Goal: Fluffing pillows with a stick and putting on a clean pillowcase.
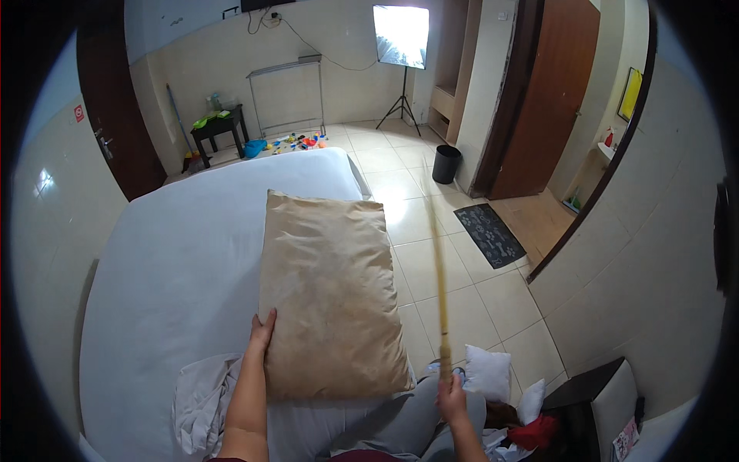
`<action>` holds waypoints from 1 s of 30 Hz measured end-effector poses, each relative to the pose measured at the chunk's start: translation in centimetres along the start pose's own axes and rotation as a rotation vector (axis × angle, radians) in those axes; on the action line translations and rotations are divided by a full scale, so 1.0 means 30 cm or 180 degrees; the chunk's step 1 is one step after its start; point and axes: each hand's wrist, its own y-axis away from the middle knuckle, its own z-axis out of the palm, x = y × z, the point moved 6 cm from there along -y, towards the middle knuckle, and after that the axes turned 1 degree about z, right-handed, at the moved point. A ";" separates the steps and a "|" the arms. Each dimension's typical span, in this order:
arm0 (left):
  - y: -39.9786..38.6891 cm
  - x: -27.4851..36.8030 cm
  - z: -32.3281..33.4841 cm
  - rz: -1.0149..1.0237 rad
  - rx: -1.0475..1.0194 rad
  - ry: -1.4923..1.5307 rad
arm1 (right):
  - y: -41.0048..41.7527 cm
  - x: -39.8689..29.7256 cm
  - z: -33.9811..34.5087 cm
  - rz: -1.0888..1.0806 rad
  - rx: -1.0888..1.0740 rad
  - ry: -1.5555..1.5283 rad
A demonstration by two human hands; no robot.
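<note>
A beige, stained pillow (332, 300) lies on the white-sheeted bed (173, 260), close to its right edge. My left hand (264, 330) grips the pillow's left side, thumb on top. In my right hand (451, 399) is a long, slender, yellowish stick (440, 277), held by its thicker lower end. The stick points away from me over the floor, to the right of the pillow and apart from it; its far end is blurred. A crumpled white cloth (202, 398) rests on the bed beside my left forearm.
White cushions (488, 372) and a red cloth (532, 432) lie near my right leg. A dark patterned mat (489, 235) and a black bin (446, 164) stand by the doorway. Beyond the bed are a lit softbox (402, 36), a small black table (218, 128) and scattered toy pieces (300, 141).
</note>
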 end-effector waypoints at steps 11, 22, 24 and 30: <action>-0.151 0.150 0.000 -0.0651 -0.0646 -0.0103 | 0.086 0.007 -0.020 0.0709 -0.0071 -0.0315; -0.023 0.589 0.112 0.0513 -0.1495 0.2259 | 0.077 -0.109 0.032 -0.0320 -0.0495 0.0604; -0.003 0.714 0.089 0.0911 -0.1396 0.3071 | 0.092 -0.134 0.049 -0.0891 -0.0500 0.1008; 0.163 0.931 -0.132 0.1749 -0.1260 0.4455 | -0.011 -0.065 -0.015 0.1227 -0.0159 0.1001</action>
